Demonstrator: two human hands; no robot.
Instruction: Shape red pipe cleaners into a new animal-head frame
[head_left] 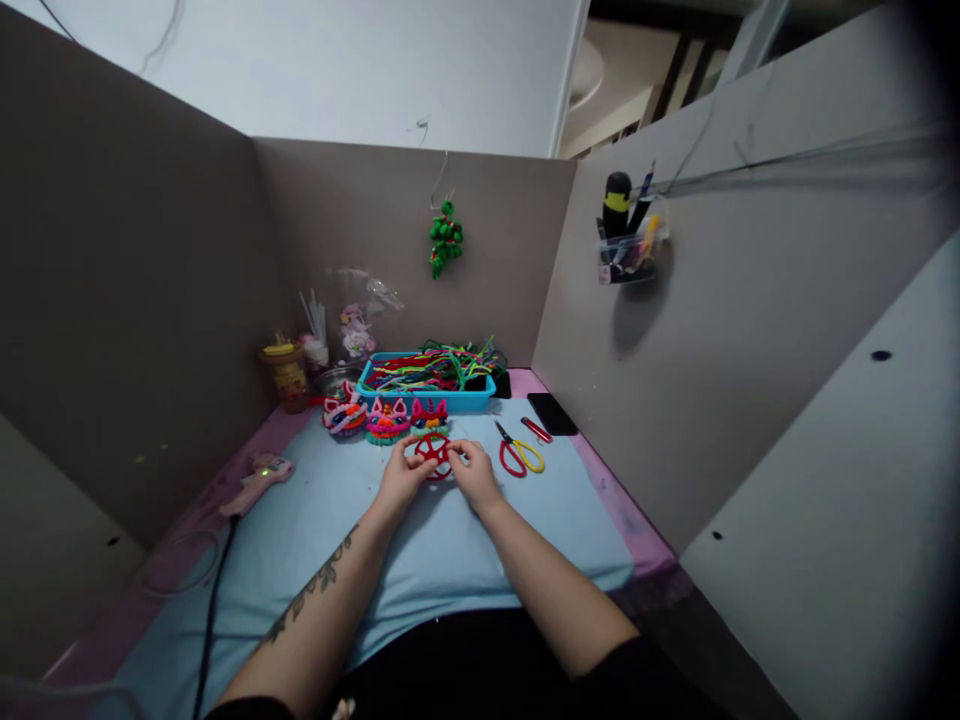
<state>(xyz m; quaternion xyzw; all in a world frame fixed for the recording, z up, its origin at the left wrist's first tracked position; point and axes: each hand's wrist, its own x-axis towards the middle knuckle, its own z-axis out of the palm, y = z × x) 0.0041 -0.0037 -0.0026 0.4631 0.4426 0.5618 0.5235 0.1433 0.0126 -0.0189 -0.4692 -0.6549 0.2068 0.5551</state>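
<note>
Between my two hands is a red round openwork piece (433, 443), like a ring with spokes, held just above the blue cloth. My left hand (406, 470) pinches its left edge, fingers closed on it. On the opposite side my right hand (472, 470) grips the right edge between thumb and fingers. Right behind the piece stand several colourful fuzzy animal-face figures, among them a pink one (387, 422) and a red-eared one (430, 415). To the right of my right hand lie scissors (523, 455) with one red and one yellow handle.
A blue tray (450, 402) of fuzzy coloured stems sits at the back. A red cutter (537, 430) and a black phone (552, 413) lie at right. At left rests a pink glue gun (259, 482) with a black cord. Grey panels (405, 240) enclose the table.
</note>
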